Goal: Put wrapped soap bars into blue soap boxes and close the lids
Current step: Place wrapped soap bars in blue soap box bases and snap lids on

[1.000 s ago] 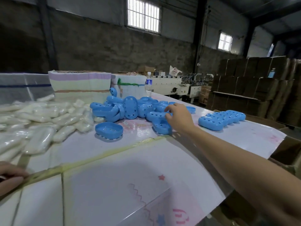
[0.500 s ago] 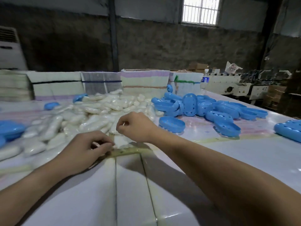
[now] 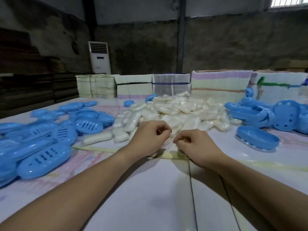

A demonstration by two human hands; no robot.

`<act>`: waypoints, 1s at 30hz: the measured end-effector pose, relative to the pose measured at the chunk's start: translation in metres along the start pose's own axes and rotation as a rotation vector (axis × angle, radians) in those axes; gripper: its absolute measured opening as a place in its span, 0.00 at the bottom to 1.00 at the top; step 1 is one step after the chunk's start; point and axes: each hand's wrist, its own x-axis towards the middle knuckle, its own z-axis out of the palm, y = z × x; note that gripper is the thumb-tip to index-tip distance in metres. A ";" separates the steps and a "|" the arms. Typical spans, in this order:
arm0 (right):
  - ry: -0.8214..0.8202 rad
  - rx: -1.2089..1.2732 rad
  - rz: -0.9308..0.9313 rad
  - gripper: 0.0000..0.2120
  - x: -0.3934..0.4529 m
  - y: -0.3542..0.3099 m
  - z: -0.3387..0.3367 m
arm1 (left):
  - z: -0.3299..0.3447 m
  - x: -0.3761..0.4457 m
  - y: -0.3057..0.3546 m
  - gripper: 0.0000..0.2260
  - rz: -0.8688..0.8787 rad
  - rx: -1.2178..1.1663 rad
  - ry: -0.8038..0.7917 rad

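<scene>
Left hand (image 3: 150, 137) and right hand (image 3: 196, 144) both curled at the near edge of the soap bar pile (image 3: 175, 110); each seems to pinch wrapped soap, hard to tell. Closed boxes (image 3: 41, 157) heaped left, open boxes (image 3: 257, 137) right. Much left. Half a second ago the hands sat farther apart.

Clear-wrapped white soap bars (image 3: 175, 110) heaped between blue soap boxes (image 3: 43, 157) left and right.

Packing workshop, bare concrete walls (image 3: 216, 39), stacked cartons (image 3: 220, 84)
</scene>
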 end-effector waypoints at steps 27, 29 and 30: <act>-0.094 0.048 -0.175 0.09 -0.007 -0.012 0.006 | -0.129 0.033 -0.132 0.18 -0.556 1.201 -0.386; -0.094 0.047 -0.170 0.09 -0.006 -0.013 0.005 | -0.132 0.033 -0.133 0.16 -0.548 1.264 -0.420; -0.093 0.048 -0.169 0.09 -0.006 -0.013 0.005 | -0.134 0.034 -0.134 0.15 -0.541 1.299 -0.440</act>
